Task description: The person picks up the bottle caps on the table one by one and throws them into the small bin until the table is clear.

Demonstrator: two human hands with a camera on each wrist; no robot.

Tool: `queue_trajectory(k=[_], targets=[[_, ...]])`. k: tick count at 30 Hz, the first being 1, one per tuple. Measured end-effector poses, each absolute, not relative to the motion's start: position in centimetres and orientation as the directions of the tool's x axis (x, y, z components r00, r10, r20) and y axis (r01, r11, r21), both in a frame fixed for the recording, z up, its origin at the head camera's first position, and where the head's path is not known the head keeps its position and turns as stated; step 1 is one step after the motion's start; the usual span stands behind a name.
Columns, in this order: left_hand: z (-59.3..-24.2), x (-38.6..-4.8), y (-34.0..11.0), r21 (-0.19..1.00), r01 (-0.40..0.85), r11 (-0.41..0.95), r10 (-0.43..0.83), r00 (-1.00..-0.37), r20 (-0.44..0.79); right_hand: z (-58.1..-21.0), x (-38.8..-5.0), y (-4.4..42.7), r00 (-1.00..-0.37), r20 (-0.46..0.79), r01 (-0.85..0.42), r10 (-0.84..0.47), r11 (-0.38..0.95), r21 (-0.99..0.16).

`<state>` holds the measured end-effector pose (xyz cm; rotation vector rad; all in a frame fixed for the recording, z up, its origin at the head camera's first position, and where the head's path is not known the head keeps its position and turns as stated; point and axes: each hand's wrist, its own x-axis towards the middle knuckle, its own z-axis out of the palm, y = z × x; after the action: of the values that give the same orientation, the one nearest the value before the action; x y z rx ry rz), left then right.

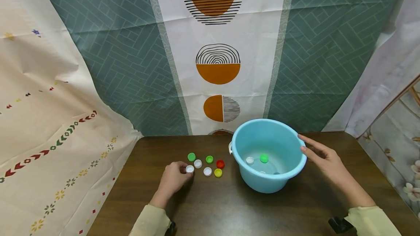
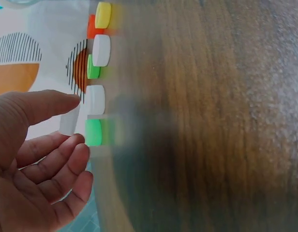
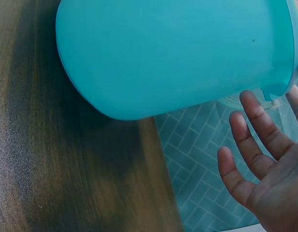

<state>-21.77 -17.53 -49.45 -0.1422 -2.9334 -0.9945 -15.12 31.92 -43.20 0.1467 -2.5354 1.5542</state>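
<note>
My left hand pinches a white bottle cap between thumb and fingertips; in the left wrist view this cap appears raised off the tabletop. Close by lie a green cap, white caps, a second green cap, a red cap and a yellow cap. On the right, a light blue bucket stands upright. My right hand touches its right rim with thumb and index finger, the other fingers spread outside. Inside lie a white cap and a green cap; others are partly hidden by the near rim.
Everything stands on a dark brown wooden table. Behind it hangs a green and white patterned cloth. A cream embroidered cloth drapes on the left, and a floral cloth on the right.
</note>
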Motion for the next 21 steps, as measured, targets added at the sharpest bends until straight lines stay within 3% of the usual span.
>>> queue_trajectory(k=[21], targets=[[-48.1, -21.8, -17.3, 0.716, 0.178, 0.675, -0.035, -0.962, 0.272, -43.1, -15.1, 31.8, -0.982, 0.19, -0.162, 0.016, 0.456, -0.875]])
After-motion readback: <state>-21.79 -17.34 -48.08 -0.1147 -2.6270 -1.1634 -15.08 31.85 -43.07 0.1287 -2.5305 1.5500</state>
